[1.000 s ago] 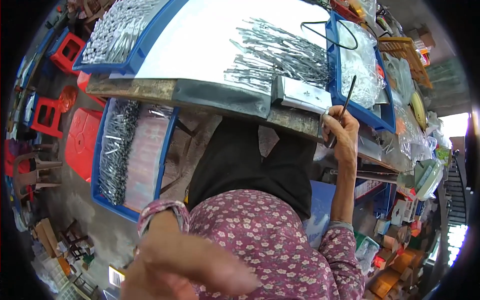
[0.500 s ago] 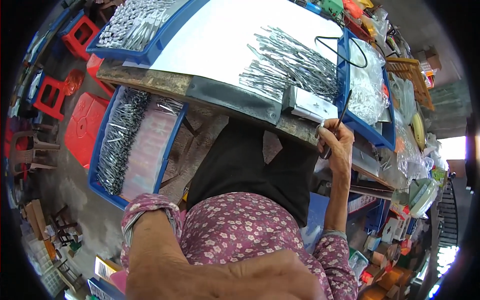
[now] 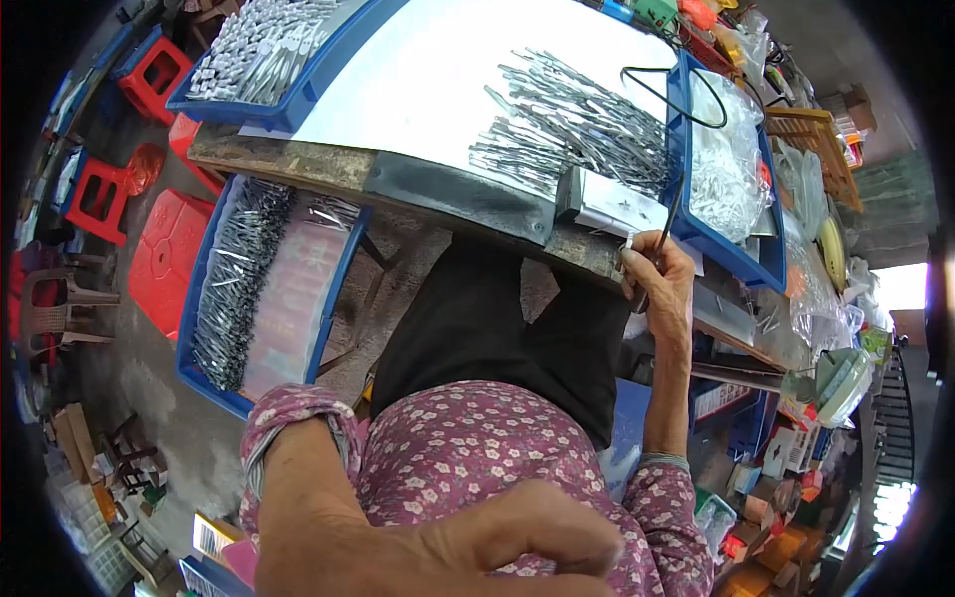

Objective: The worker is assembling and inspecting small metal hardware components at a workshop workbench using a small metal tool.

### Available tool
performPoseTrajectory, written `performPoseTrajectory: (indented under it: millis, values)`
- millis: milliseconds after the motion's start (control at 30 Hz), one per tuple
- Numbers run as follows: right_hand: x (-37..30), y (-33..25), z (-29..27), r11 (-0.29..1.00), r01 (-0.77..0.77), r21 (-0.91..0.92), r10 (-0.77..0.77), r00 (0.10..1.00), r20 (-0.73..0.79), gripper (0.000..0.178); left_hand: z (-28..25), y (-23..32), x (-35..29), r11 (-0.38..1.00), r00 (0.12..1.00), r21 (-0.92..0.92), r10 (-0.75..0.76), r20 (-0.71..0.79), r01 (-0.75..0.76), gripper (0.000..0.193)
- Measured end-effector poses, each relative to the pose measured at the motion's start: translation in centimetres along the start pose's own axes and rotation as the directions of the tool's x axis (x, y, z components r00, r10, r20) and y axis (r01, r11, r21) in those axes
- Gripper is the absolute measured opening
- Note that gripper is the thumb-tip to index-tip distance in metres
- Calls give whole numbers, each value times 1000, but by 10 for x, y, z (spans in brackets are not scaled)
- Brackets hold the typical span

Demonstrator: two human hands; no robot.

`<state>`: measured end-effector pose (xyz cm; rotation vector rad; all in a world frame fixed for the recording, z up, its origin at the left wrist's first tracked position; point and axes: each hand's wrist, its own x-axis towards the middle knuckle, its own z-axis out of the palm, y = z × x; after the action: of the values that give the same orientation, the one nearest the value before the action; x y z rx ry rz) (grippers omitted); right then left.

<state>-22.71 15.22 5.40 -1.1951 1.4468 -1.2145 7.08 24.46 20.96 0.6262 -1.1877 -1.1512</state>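
My right hand [image 3: 662,274] is at the bench's front edge, closed round a thin dark metal rod-like tool [image 3: 675,214]. A small white piece [image 3: 629,242] shows at its thumb and fingertip. Beside this hand stands a squared metal block [image 3: 619,203] on the bench corner. Behind the block lies a loose heap of thin silvery metal strips [image 3: 587,124] on a white sheet [image 3: 418,75]. My left hand [image 3: 438,547] is raised very near the camera at the lower edge. Its visible fingers are bent and closed; whatever they hold, if anything, is hidden.
A blue tray [image 3: 771,261] with clear bags of white pieces adjoins the heap. Another blue tray [image 3: 288,114] of pale-ended strips stands at the far left. Below the bench, a blue tray [image 3: 328,308] holds dark metal strips. Red stools [image 3: 164,254] stand on the left.
My right hand has shifted slightly left and up with the dark tool. Near the camera, my left hand has turned and its bent finger now shows more clearly.
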Motion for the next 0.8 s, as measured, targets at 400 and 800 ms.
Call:
performPoseTrajectory:
  millis: [400, 800]
  values:
    - [-2, 2, 2, 999, -39, 18, 39, 999, -18, 11, -12, -28, 55, 743, 729, 248, 433, 530, -622, 15]
    - [-12, 6, -4, 999, -16, 33, 17, 1000, -12, 11, -2, -51, 72, 786, 736, 222, 382, 560, -577, 13]
